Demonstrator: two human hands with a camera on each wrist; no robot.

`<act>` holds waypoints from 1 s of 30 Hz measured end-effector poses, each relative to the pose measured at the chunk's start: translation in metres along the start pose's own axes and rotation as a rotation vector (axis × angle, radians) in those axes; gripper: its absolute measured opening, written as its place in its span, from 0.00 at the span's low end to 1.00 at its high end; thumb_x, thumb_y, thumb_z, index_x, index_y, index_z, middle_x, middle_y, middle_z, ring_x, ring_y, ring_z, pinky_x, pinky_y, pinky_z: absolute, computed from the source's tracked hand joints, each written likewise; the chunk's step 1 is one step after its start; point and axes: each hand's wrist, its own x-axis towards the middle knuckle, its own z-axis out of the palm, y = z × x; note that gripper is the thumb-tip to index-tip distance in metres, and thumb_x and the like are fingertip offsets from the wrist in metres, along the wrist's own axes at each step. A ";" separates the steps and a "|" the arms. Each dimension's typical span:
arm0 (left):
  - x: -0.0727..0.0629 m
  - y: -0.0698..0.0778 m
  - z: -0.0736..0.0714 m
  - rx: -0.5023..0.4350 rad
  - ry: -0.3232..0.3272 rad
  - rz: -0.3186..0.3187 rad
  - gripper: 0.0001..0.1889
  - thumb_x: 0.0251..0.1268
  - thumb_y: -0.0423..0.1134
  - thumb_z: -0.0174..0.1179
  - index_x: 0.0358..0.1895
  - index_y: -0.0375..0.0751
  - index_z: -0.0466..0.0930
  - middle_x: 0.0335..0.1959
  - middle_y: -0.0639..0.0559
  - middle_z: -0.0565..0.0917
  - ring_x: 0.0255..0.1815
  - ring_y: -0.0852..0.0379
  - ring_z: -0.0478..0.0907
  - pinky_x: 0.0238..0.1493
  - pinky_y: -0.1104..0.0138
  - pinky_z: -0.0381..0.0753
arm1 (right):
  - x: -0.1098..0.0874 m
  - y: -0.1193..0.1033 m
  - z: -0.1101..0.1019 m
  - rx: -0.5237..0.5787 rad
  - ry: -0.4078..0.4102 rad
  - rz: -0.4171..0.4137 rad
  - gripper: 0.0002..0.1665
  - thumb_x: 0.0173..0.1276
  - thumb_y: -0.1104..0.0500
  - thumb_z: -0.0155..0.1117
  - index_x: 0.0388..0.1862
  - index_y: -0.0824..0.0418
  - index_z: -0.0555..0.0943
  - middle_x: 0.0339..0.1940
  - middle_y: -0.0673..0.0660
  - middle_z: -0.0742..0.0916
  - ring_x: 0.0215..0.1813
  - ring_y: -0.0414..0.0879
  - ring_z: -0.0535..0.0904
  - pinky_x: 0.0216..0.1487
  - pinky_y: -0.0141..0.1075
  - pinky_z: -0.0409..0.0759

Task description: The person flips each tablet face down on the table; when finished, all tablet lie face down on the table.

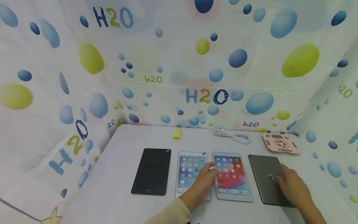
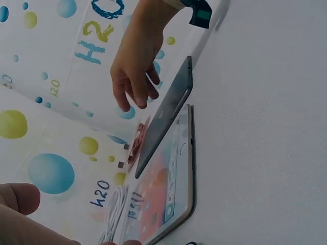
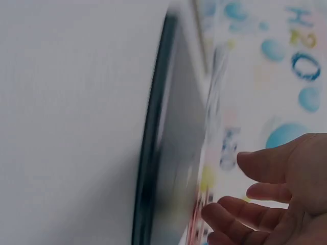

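Observation:
My left hand reaches over the gap between two lit tablets. Its fingertips lie at the left edge of the tablet with a red and blue screen; whether they touch it I cannot tell. Beneath the hand and forearm is the white tablet with a pale blue screen, partly covered. My right hand hovers above the dark grey tablet, which lies back side up. Loosely bent and holding nothing, the fingers of that hand are apart from the tablet in the right wrist view.
A black tablet with a dark screen lies at the left of the row. Behind the row are a yellow charger block, a coiled white cable and a pink stand-like plate with a round cut-out pattern. Printed cloth hangs around the white table.

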 end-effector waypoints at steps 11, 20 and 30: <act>0.003 -0.006 -0.001 -0.034 0.008 0.015 0.39 0.64 0.39 0.60 0.78 0.39 0.58 0.72 0.33 0.68 0.74 0.29 0.62 0.75 0.38 0.58 | -0.016 -0.057 0.017 0.500 -0.168 -0.032 0.47 0.77 0.49 0.61 0.81 0.71 0.51 0.70 0.76 0.71 0.61 0.64 0.79 0.54 0.53 0.84; 0.003 -0.008 0.001 -0.047 -0.013 -0.002 0.39 0.66 0.40 0.60 0.80 0.41 0.56 0.72 0.36 0.68 0.74 0.32 0.63 0.73 0.39 0.63 | -0.017 -0.066 0.029 0.823 -0.304 0.064 0.47 0.77 0.51 0.60 0.82 0.65 0.48 0.76 0.75 0.62 0.71 0.70 0.67 0.56 0.49 0.85; 0.002 -0.007 0.000 -0.059 -0.031 -0.009 0.38 0.67 0.40 0.59 0.79 0.39 0.57 0.71 0.37 0.68 0.71 0.38 0.68 0.71 0.40 0.68 | -0.017 -0.065 0.029 0.929 -0.349 0.107 0.44 0.79 0.54 0.57 0.82 0.66 0.48 0.78 0.75 0.61 0.71 0.67 0.70 0.58 0.52 0.84</act>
